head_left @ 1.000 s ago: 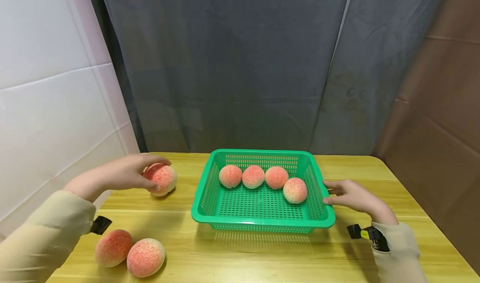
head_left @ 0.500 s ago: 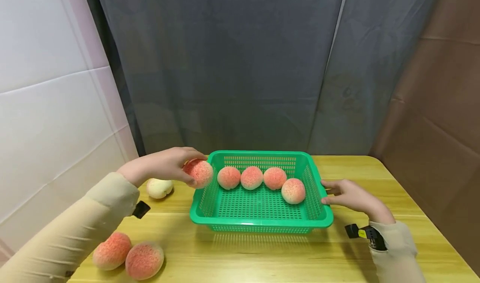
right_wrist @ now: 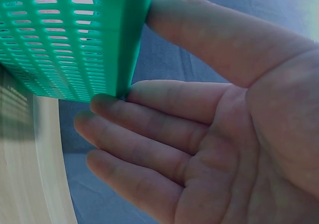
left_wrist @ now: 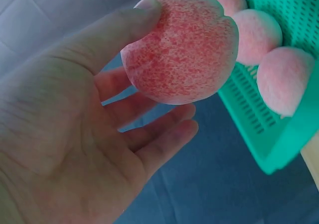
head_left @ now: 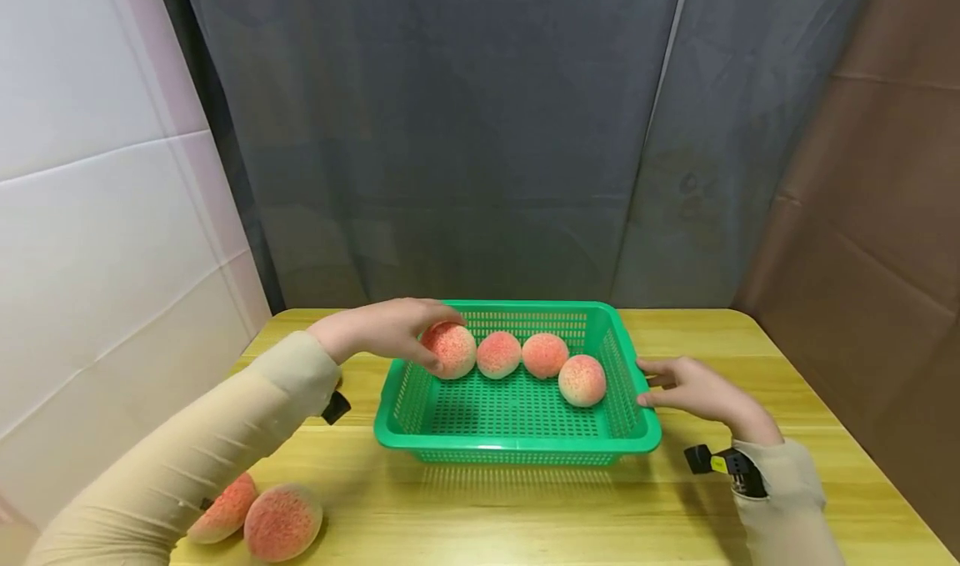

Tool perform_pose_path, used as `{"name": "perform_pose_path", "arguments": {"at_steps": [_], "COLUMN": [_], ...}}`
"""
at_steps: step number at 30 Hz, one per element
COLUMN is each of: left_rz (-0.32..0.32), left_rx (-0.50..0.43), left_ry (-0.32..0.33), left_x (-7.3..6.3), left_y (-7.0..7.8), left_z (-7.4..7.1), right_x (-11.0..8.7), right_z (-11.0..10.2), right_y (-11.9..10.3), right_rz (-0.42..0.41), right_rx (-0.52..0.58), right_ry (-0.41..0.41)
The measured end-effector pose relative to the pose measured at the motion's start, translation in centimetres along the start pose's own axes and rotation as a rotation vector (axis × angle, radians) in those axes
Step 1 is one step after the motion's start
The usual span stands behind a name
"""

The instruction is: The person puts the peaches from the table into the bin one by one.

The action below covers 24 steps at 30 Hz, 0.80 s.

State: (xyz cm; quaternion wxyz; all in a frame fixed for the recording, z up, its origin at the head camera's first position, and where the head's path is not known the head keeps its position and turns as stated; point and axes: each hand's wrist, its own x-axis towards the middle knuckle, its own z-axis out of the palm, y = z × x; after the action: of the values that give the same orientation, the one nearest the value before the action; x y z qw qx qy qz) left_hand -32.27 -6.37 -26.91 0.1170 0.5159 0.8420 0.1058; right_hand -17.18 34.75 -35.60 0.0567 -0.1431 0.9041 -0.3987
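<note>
My left hand (head_left: 401,328) holds a pink-speckled peach (head_left: 452,351) between thumb and fingers, over the left end of a green plastic basket (head_left: 517,444). The left wrist view shows the thumb on one side of this peach (left_wrist: 182,50) and the fingertips behind it. Three more peaches show to its right in the basket, among them a paler peach (head_left: 582,381); the leftmost one is hidden in the head view. My right hand (head_left: 697,393) touches the basket's right rim with thumb and index finger, the other fingers straight beside the outer wall (right_wrist: 75,40).
Two peaches, one redder peach (head_left: 281,523) and one partly covered by my left sleeve (head_left: 247,424), lie at the front left of the wooden table (head_left: 480,524). A dark grey curtain (head_left: 450,132) hangs behind the table's far edge.
My left hand has carried the peach from the table's left side, over the rim, to above the basket. A pale peach uncovered midway is now hidden behind the left arm. The right hand stays at the rim.
</note>
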Motion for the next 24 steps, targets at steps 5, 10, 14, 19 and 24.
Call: {"name": "perform_pose_path", "arguments": {"at_steps": [5, 10, 14, 19, 24], "left_rz": [0.070, 0.077, 0.120, 0.183, 0.233], "left_rx": [0.032, 0.053, 0.031, 0.010, -0.022], "left_ry": [-0.035, -0.078, -0.114, -0.156, -0.202], "left_x": [1.9, 3.3, 4.5, 6.0, 7.5], "left_y": [0.8, 2.1, 2.8, 3.4, 4.2], "left_z": [0.8, 1.3, 1.9, 2.7, 3.7], "right_x": [0.0, 0.1, 0.2, 0.5, 0.2], "right_z": [0.0, 0.1, 0.1, -0.1, -0.1], "right_y": [-0.1, -0.2, -0.1, -0.1, 0.1], "right_rz": [0.000, 0.006, 0.021, 0.041, 0.027], "right_rx": [0.003, 0.003, 0.000, -0.008, -0.009], "right_ry": [0.006, 0.005, 0.007, 0.019, 0.024]}}
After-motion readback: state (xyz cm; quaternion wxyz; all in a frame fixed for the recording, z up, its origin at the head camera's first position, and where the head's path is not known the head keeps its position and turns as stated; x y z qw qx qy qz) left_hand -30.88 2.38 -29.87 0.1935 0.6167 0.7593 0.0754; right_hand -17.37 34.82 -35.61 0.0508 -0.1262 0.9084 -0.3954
